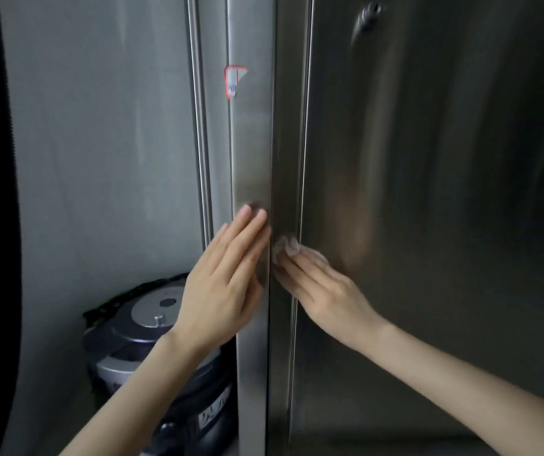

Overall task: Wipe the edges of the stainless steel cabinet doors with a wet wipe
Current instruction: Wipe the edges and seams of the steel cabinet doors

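A thick black band (1, 192) ran down the far left, curving against a grey panel (99, 143). Low beside that panel sat a dark cooker (152, 327) with a silver lid, partly hidden behind the left forearm.

The left cabinet door (250, 143) showed as a narrow upright strip of brushed steel, with a red-bordered sticker (235, 81) peeling near its top. The left hand (223, 287) lay flat on this strip, its fingers (247, 225) straight and close together, pointing up, their tips touching the metal and gripping nothing.

Just right of it, across the dark seam between the doors, was the wet wipe (286, 246), bunched and translucent, lying against the left edge of the right cabinet door (428, 192) at about the height of the left fingertips. The right hand (323, 291) reached in from the lower right, its fingers stretched out flat over the wipe and pressing it to the edge; the thumb was hidden. The two hands were near each other but apart.

High on the right door sat a small round lock (370, 14), blurred.
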Motion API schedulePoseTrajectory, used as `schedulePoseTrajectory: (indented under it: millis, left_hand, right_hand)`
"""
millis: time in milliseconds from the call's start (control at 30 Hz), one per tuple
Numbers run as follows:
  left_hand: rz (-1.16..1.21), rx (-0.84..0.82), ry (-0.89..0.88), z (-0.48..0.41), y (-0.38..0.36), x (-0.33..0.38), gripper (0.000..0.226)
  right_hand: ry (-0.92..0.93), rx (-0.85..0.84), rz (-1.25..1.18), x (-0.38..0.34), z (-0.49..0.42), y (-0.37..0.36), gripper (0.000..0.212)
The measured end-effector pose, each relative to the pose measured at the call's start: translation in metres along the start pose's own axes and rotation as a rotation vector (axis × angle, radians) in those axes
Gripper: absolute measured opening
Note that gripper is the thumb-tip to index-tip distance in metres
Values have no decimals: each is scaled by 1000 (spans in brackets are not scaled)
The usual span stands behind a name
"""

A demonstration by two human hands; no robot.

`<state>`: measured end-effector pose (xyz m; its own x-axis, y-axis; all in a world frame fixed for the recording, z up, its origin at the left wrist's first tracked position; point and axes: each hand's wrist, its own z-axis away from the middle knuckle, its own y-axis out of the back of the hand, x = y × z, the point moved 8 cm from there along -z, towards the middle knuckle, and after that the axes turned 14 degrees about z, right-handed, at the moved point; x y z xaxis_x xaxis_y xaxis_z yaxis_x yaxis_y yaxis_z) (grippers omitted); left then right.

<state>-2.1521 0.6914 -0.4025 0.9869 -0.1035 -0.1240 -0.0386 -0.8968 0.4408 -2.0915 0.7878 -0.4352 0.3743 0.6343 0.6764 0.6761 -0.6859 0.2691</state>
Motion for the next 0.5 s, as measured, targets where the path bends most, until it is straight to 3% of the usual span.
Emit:
schedulePoseTrajectory:
  millis: [100,233,300,400,500]
  left_hand:
    - [-52,-126,-74,20,-12,7,46]
    - [-18,-99,-14,34,-16,6,48]
    - [-3,-92,24,46,-22,10,53]
    - [-3,-120,36,66,-32,14,61]
    - [-11,-153,32,78,-39,14,66]
  right_hand:
    - [61,37,-62,-4,12,1,31]
    - [-260,110,-162,-16,12,-7,31]
    - [-290,50,-189,-48,40,-24,36]
    - [-107,-114,-165,-106,109,-48,32]
    - [106,-274,-201,-141,152,-61,52]
